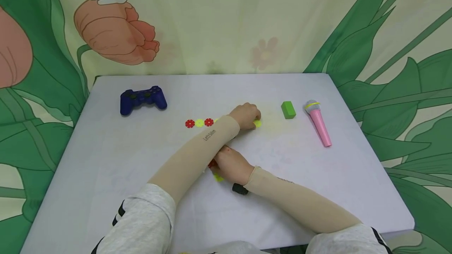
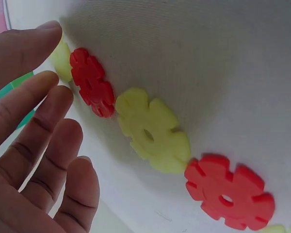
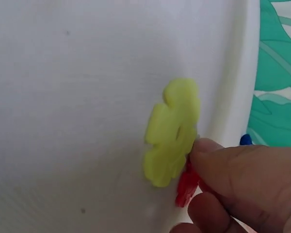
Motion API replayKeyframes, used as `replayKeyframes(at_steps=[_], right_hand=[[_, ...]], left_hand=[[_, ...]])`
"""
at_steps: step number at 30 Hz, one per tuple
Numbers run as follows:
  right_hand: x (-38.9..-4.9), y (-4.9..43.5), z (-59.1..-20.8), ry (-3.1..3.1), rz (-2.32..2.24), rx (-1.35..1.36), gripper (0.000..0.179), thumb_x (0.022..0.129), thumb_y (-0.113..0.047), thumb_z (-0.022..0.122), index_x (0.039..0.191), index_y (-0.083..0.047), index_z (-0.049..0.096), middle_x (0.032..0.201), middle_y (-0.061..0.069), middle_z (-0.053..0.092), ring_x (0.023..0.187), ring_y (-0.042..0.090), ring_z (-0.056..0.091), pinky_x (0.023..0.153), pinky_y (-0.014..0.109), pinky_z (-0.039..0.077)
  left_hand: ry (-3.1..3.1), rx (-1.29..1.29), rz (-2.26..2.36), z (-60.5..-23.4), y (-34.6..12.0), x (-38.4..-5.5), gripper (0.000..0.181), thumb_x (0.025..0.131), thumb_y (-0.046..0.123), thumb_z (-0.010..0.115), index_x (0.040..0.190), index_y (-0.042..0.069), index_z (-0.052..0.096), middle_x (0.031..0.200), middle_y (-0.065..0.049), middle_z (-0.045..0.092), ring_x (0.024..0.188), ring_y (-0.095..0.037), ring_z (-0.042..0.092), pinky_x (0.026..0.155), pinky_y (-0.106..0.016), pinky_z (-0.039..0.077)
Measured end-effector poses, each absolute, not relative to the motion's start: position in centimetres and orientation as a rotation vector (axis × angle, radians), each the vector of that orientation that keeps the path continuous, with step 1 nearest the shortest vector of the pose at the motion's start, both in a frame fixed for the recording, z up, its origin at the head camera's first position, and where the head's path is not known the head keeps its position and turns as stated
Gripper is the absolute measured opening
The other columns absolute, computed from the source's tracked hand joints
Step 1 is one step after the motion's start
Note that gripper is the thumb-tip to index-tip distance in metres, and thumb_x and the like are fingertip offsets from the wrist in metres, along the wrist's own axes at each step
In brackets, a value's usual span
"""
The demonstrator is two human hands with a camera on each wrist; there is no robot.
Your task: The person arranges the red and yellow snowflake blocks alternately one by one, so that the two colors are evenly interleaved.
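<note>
A row of red and yellow flower-shaped plastic discs lies on the table, its left end showing a red disc (image 1: 190,123) in the head view. My left hand (image 1: 246,115) is at the row's right end, its thumb and index finger at opposite edges of a yellow disc (image 2: 62,60). More red discs (image 2: 230,192) and a yellow disc (image 2: 153,131) show in the left wrist view. Beneath my left forearm, my right hand (image 1: 234,166) pinches a red disc (image 3: 187,185), partly hidden by the fingers. A yellow disc (image 3: 173,132) is right beside its thumb.
A blue game controller (image 1: 143,99) lies at the back left of the white table (image 1: 106,191). To the right are a green block (image 1: 288,110) and a pink toy microphone (image 1: 319,124). A small black object (image 1: 240,189) lies near my right wrist. My forearms cross.
</note>
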State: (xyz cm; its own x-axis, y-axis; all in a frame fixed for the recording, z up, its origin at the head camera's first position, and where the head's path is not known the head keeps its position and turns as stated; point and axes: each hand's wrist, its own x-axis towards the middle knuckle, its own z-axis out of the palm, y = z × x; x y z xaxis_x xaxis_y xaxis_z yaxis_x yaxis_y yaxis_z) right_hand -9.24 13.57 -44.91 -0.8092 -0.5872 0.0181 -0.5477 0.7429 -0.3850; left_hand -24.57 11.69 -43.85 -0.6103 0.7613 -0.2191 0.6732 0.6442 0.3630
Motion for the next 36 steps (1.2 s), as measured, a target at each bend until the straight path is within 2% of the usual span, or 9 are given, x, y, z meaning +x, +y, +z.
replayKeyframes(at_steps=[5, 10, 17, 20, 25, 29, 31, 36], right_hand=[[-9.3, 13.8, -44.8, 2.786, -0.614, -0.867, 0.021, 0.090, -0.010, 0.079, 0.106, -0.005, 0.066, 0.094, 0.004, 0.066, 0.096, 0.022, 0.061, 0.086, 0.034, 0.053], [-9.6, 14.0, -44.8, 2.763, -0.654, -0.880, 0.024, 0.090, -0.011, 0.079, 0.107, -0.005, 0.064, 0.093, 0.005, 0.065, 0.096, 0.022, 0.060, 0.086, 0.034, 0.052], [-10.3, 14.6, -45.0, 2.689, -0.644, -0.893, 0.049, 0.089, -0.015, 0.081, 0.131, -0.002, 0.058, 0.123, 0.010, 0.066, 0.118, 0.026, 0.058, 0.107, 0.039, 0.047], [-10.3, 14.7, -44.9, 2.645, -0.697, -0.855, 0.054, 0.089, -0.015, 0.082, 0.134, -0.002, 0.057, 0.127, 0.012, 0.066, 0.120, 0.027, 0.058, 0.108, 0.041, 0.047], [-10.3, 15.1, -44.8, 2.598, -0.790, -0.767, 0.045, 0.091, -0.014, 0.080, 0.130, -0.006, 0.060, 0.117, 0.005, 0.066, 0.109, 0.021, 0.058, 0.098, 0.037, 0.049], [-10.5, 15.8, -44.7, 2.565, -0.875, -0.763, 0.022, 0.093, -0.011, 0.077, 0.112, -0.010, 0.067, 0.097, 0.000, 0.067, 0.094, 0.015, 0.057, 0.087, 0.030, 0.048], [-10.7, 16.4, -44.6, 2.552, -0.917, -0.790, 0.012, 0.092, -0.009, 0.077, 0.103, -0.012, 0.072, 0.091, -0.003, 0.069, 0.089, 0.012, 0.060, 0.085, 0.028, 0.048], [-11.2, 18.3, -44.6, 2.529, -0.986, -0.779, 0.011, 0.090, -0.007, 0.078, 0.100, -0.012, 0.077, 0.090, -0.005, 0.077, 0.083, 0.002, 0.069, 0.084, 0.023, 0.055]], left_hand=[[2.509, 1.153, 0.366, -44.0, 11.9, -24.5, 0.038, 0.096, 0.021, 0.076, 0.132, 0.012, 0.071, 0.136, -0.005, 0.067, 0.129, -0.026, 0.060, 0.108, -0.038, 0.053], [2.522, 1.153, 0.366, -44.2, 12.2, -24.6, 0.037, 0.095, 0.021, 0.078, 0.131, 0.012, 0.072, 0.135, -0.004, 0.068, 0.128, -0.025, 0.061, 0.107, -0.038, 0.053], [2.531, 1.149, 0.356, -44.5, 12.4, -24.7, 0.037, 0.094, 0.020, 0.078, 0.130, 0.013, 0.073, 0.134, -0.004, 0.069, 0.128, -0.026, 0.062, 0.106, -0.038, 0.054], [2.528, 1.145, 0.360, -44.4, 12.4, -24.7, 0.037, 0.094, 0.019, 0.078, 0.130, 0.012, 0.073, 0.135, -0.005, 0.069, 0.129, -0.027, 0.062, 0.106, -0.039, 0.054], [2.538, 1.137, 0.370, -44.3, 12.4, -24.6, 0.036, 0.094, 0.018, 0.078, 0.130, 0.013, 0.074, 0.135, -0.004, 0.070, 0.129, -0.026, 0.062, 0.107, -0.038, 0.054], [2.557, 1.139, 0.366, -44.3, 12.4, -24.5, 0.034, 0.094, 0.019, 0.078, 0.128, 0.014, 0.075, 0.134, -0.003, 0.071, 0.128, -0.025, 0.063, 0.106, -0.038, 0.054], [2.562, 1.139, 0.360, -44.3, 12.4, -24.4, 0.035, 0.094, 0.020, 0.079, 0.128, 0.014, 0.075, 0.134, -0.003, 0.071, 0.128, -0.025, 0.063, 0.106, -0.038, 0.054], [2.579, 1.134, 0.346, -44.3, 12.4, -24.4, 0.035, 0.094, 0.020, 0.078, 0.128, 0.014, 0.074, 0.135, -0.002, 0.071, 0.128, -0.023, 0.063, 0.106, -0.036, 0.054]])
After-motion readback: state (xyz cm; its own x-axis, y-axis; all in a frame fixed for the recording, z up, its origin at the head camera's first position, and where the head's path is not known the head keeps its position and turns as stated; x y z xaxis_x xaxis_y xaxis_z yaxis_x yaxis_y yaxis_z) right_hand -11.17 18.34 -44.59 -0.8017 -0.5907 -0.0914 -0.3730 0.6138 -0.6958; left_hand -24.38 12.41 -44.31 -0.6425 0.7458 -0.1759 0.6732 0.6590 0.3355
